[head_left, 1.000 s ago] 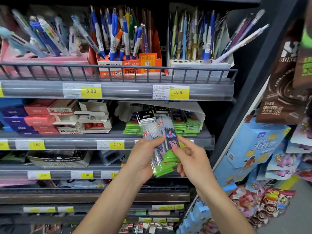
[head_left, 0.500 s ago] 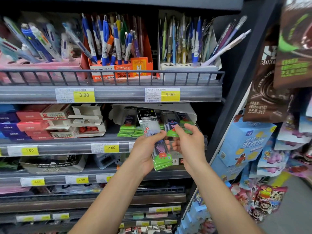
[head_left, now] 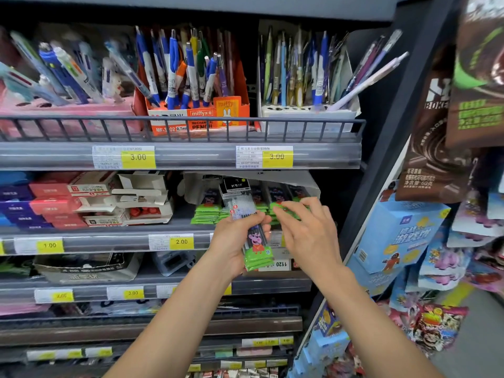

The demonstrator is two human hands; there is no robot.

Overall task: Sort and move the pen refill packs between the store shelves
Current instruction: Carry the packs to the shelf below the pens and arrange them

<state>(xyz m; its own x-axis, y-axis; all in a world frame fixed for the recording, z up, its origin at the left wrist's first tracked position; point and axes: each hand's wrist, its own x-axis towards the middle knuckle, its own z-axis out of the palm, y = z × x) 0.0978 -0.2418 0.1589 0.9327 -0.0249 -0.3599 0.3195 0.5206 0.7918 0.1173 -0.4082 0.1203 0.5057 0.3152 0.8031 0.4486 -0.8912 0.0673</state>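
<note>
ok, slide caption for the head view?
Left hand grips refill packs; right hand reaches packs on the shelf.

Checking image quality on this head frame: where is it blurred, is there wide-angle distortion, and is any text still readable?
Head view: the pens at upper left and the hanging snack bags at right are smeared; the shelf rail bows from the wide lens; the 3.00 price tag reads clearly; the refill packs in the left hand are fairly sharp; the right hand is slightly soft.
</note>
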